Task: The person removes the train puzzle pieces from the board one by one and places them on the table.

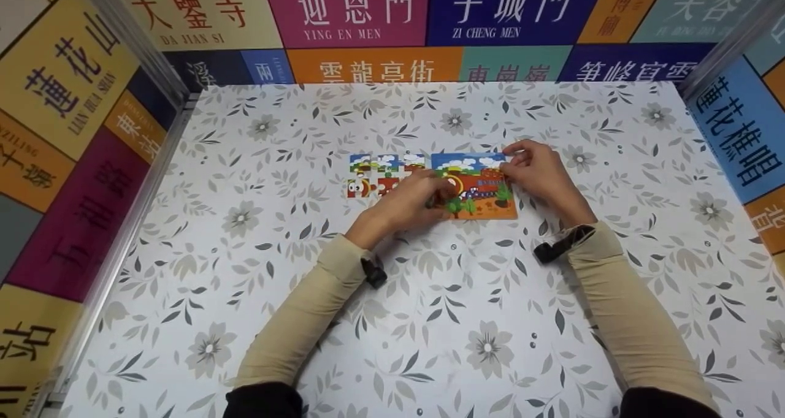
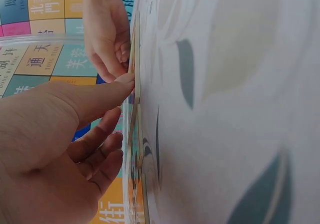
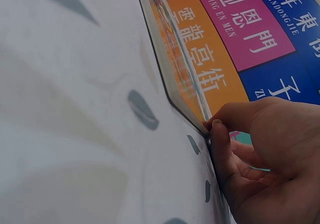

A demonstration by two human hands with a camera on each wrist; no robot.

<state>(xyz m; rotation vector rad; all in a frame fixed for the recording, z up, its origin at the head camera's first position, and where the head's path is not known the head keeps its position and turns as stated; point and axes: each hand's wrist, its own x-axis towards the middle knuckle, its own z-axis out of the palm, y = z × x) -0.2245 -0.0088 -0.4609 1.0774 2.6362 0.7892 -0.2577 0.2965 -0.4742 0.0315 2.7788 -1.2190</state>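
A thin rectangular picture board (image 1: pixel 484 208) with a red train, blue sky and green bushes lies on the table. My right hand (image 1: pixel 539 167) pinches its right edge between thumb and forefinger, as the right wrist view also shows at the board's edge (image 3: pixel 172 92). Over the left side of the board is my left hand (image 1: pixel 402 202); its thumb (image 2: pixel 117 87) is stretched out onto the board near the front edge, the other fingers loosely bent. Jigsaw pieces (image 1: pixel 359 188) in matching colours lie just left of the board, partly hidden by the left hand.
The table (image 1: pixel 392 320) has a white cover printed with grey flowers and leaves. Upright panels (image 1: pixel 352 10) with coloured blocks and large characters border its back and sides. A metal-coloured post (image 1: pixel 147 50) stands at the back left corner.
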